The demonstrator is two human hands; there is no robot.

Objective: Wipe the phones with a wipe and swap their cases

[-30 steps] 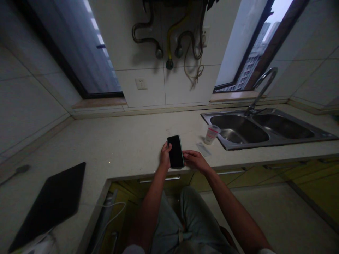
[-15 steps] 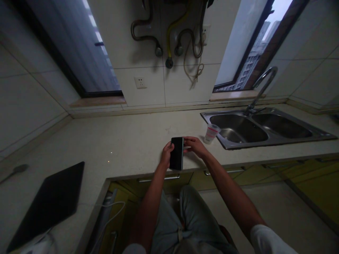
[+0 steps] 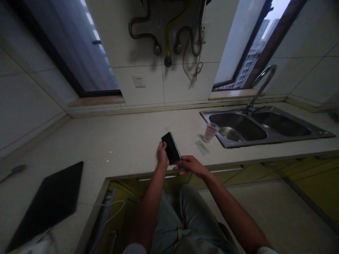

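A dark-screened smartphone [image 3: 171, 148] is tilted above the counter's front edge, its top leaning left. My left hand [image 3: 163, 155] is closed round its left side, with the thumb over the screen's edge. At the phone's lower right corner is my right hand [image 3: 191, 165], its fingers bent and touching that corner; part of the grip is hidden. A small clear flat packet or film [image 3: 202, 147] lies on the counter to the right of the phone. Just beyond it stands a clear plastic cup [image 3: 210, 133] with red print, beside the sink.
A double steel sink [image 3: 221, 143] with a tall tap [image 3: 265, 76] is at the right. On the left counter lie a black flat panel [image 3: 50, 201], a white cable [image 3: 116, 202] and a dark-headed utensil [image 3: 18, 169]. Hoses and a socket [image 3: 139, 81] are on the wall.
The phone has turned, its top swinging left. My right hand has slid down from its right edge to its lower corner, and the clear packet on the counter has come into view.
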